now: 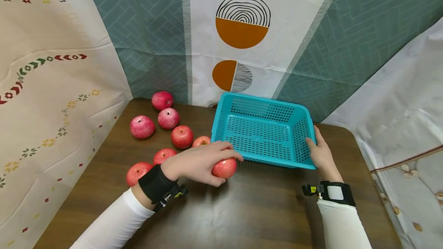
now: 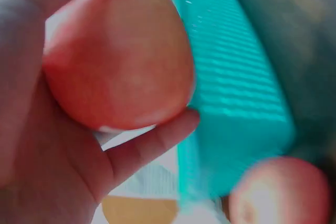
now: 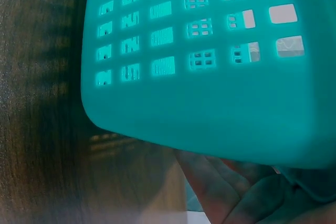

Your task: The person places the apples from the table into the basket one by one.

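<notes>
Eight fruits show in all: three pink fruits at the left of the frame, above and among the red ones; four red apples running from near the middle down to the lower left; and one more held apple just below centre. There is one blue basket, right of centre on the brown desk, with slotted walls and a slotted floor. Of the two hands, the left hand is curved over the held apple, its thumb below and fingers above, opened about as wide as the fruit, near the basket's lower left corner. One red apple peeks out beside that corner, partly hidden by the same hand. The right hand grips the basket's right side, thumb over the rim and fingers outside, nearly closed on the wall. Each wrist wears one black band.
</notes>
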`<act>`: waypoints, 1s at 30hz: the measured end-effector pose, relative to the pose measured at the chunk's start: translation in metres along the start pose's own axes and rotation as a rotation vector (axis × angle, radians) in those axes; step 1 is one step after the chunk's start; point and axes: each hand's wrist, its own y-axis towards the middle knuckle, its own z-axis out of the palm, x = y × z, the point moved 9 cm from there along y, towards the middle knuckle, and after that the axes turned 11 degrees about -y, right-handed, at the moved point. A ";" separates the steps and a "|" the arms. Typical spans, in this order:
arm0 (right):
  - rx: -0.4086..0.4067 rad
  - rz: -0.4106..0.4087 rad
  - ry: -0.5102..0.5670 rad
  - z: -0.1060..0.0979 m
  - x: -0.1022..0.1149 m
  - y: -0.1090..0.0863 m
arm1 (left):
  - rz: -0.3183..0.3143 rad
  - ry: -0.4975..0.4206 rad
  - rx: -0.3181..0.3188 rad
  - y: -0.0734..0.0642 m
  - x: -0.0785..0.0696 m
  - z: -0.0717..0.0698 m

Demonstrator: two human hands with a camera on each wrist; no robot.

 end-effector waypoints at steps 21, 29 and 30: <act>-0.015 0.013 -0.055 -0.001 -0.002 -0.001 | -0.138 -0.141 0.115 0.159 0.038 -0.016; -0.024 0.005 -0.059 0.000 -0.003 0.000 | -0.273 -0.103 0.184 0.190 0.058 -0.014; -0.024 0.003 -0.058 0.000 -0.002 0.000 | -0.288 -0.093 0.195 0.194 0.059 -0.013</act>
